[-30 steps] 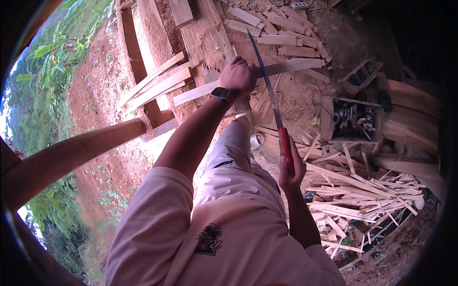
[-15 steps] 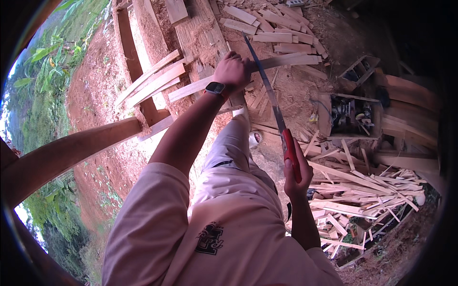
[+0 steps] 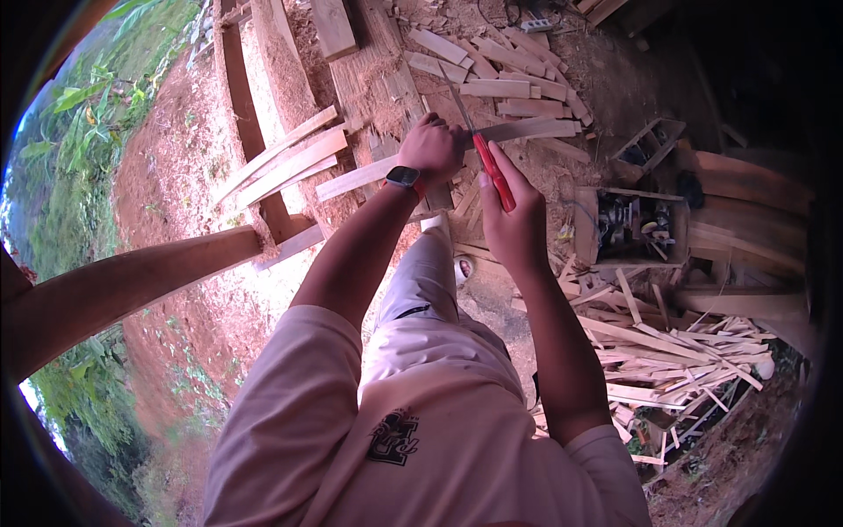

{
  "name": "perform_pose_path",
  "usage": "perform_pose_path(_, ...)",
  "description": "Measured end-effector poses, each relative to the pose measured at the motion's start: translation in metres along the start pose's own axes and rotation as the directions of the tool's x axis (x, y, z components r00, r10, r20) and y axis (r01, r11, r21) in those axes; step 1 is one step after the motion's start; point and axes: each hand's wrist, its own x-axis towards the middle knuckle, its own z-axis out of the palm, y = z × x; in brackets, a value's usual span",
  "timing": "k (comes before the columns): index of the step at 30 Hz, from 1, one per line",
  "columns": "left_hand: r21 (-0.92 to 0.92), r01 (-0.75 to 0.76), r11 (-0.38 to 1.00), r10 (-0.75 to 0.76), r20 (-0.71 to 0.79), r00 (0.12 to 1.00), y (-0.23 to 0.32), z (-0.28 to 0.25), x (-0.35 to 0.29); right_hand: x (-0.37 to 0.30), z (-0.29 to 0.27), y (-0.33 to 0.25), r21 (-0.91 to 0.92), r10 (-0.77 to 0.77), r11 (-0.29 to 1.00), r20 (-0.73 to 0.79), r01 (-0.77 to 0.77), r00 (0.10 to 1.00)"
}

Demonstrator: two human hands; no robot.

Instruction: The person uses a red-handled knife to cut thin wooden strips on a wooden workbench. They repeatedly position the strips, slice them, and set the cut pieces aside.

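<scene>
Now the right hand (image 3: 514,224) grips the saw (image 3: 481,145) by its red handle; the left hand (image 3: 432,147) clasps the plank (image 3: 518,130) on the far bench (image 3: 369,79). Better long, level strokes, plank pinned firmly.

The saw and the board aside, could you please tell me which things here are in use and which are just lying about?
In use:
left hand
right hand
red-handled saw
long board

Lying about:
offcut pile
wooden crate of tools
scattered short boards
</scene>
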Motion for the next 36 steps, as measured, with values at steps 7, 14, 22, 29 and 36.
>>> perform_pose_path(7, 0.052, 0.041, 0.998, -0.043, 0.044, 0.998, -0.009, 0.01, 0.0, -0.063, -0.056, -0.071, -0.021, 0.144, 0.989, 0.045, -0.143, 0.989)
perform_pose_path(14, -0.06, -0.003, 0.998, -0.002, -0.08, 0.997, -0.01, 0.015, 0.001, -0.007, -0.023, -0.025, -0.036, 0.088, 0.996, 0.015, -0.088, 0.996)
perform_pose_path(22, -0.024, 0.028, 0.999, -0.029, -0.038, 0.999, -0.009, 0.013, 0.0, -0.039, -0.039, -0.044, -0.007, 0.113, 0.994, 0.046, -0.113, 0.993)
perform_pose_path(29, 0.013, 0.05, 0.999, -0.049, -0.029, 0.998, -0.018, 0.022, 0.0, -0.066, -0.074, -0.078, -0.062, 0.084, 0.995, 0.073, -0.08, 0.994)
perform_pose_path(36, -0.024, 0.026, 0.999, -0.026, 0.004, 1.0, -0.003, 0.002, 0.005, -0.007, -0.008, -0.02, -0.014, 0.02, 1.0, 0.022, -0.02, 1.0)
